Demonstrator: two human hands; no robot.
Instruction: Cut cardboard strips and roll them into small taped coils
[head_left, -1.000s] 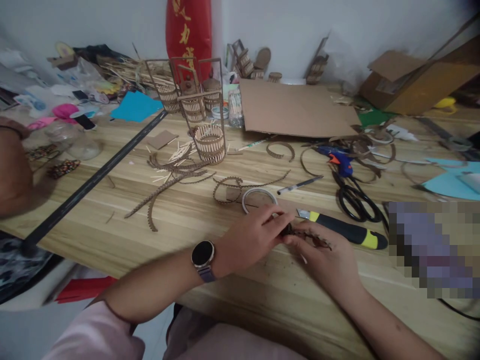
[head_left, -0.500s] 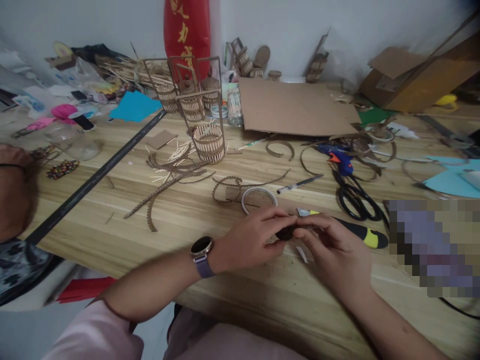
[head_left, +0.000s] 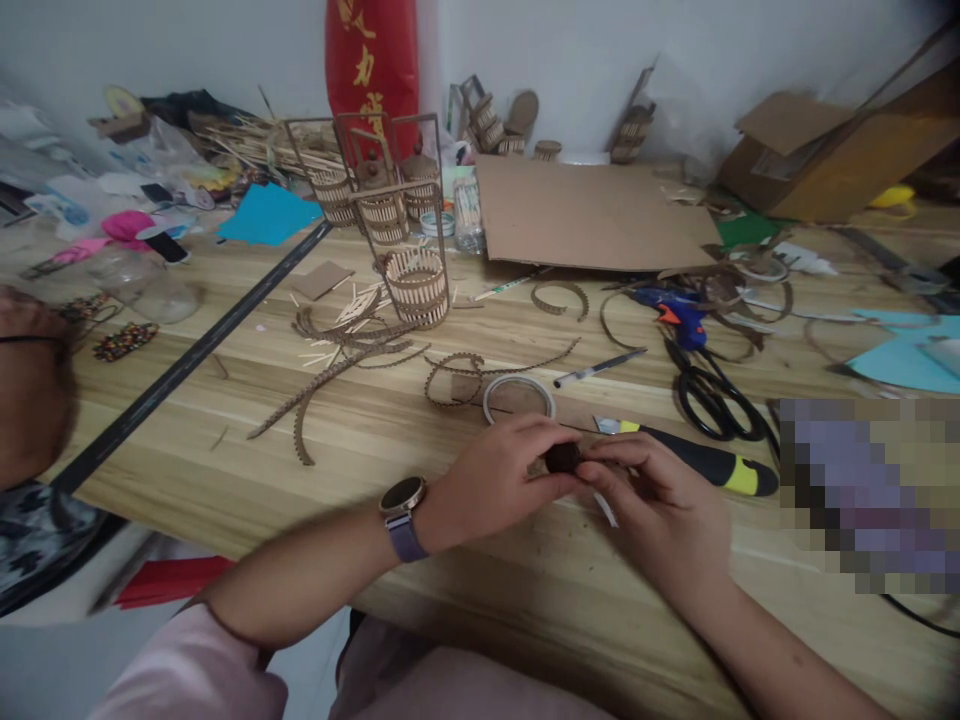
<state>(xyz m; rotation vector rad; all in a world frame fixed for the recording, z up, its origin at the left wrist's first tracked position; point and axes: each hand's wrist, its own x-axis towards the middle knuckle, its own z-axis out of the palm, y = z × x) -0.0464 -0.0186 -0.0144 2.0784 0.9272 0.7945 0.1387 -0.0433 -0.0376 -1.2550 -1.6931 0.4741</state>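
Observation:
My left hand, with a watch on its wrist, is closed with thumb and fingers around a small dark brown round piece. It looks like a tight roll, but its far side is hidden by the fingers. My right hand pinches at the right edge of the same piece, thumb below and forefinger above. Just beyond the hands lies a roll of tape, seen as a pale ring. A utility knife in black and yellow rests behind my right hand, blade pointing left.
Notched brown strips curl across the table near small slatted baskets with tall handles. Scissors, a blue glue gun and a pen lie to the right. A cardboard sheet is behind. Another person's arm rests at left.
My fingers have shifted on the dark brown piece, turning it so that more of it shows. My right hand has moved slightly left. The table things look unmoved.

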